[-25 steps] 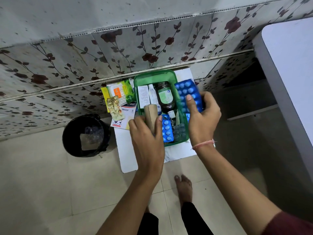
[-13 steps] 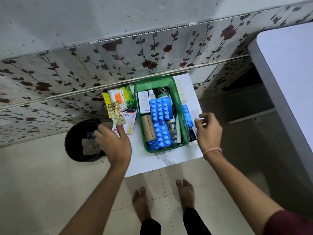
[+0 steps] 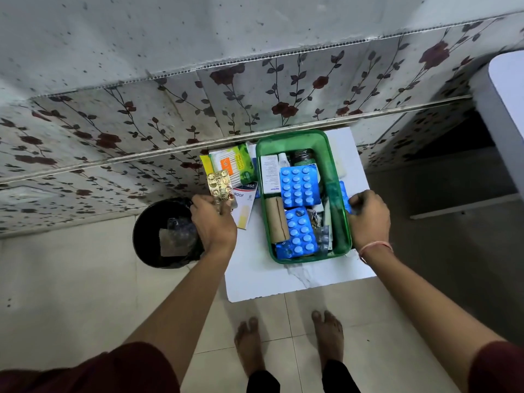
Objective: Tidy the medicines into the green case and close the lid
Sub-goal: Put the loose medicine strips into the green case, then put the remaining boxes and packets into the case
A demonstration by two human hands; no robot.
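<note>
The open green case [image 3: 337,199] sits on a small white table [image 3: 255,276]. Inside lie two blue blister packs [image 3: 299,185], a brown bandage roll [image 3: 276,219], a white box [image 3: 269,174] and a dark bottle [image 3: 303,157]. My left hand [image 3: 214,222] is left of the case, fingers closed on a gold blister strip [image 3: 219,187] lifted off the table. My right hand [image 3: 368,219] is at the case's right side, fingers curled on another blue blister pack [image 3: 344,194] lying there, mostly hidden behind the case wall.
A plaster box [image 3: 243,205], a green cotton-bud pack [image 3: 235,165] and a yellow packet lie left of the case. A black bin [image 3: 161,234] stands on the floor at left. The flowered wall is close behind. A white tabletop [image 3: 507,89] is at the right.
My left hand put the bandage roll in the case, moved left and picked up the gold strip. My right hand laid a blue pack in the case and dropped to its right side.
</note>
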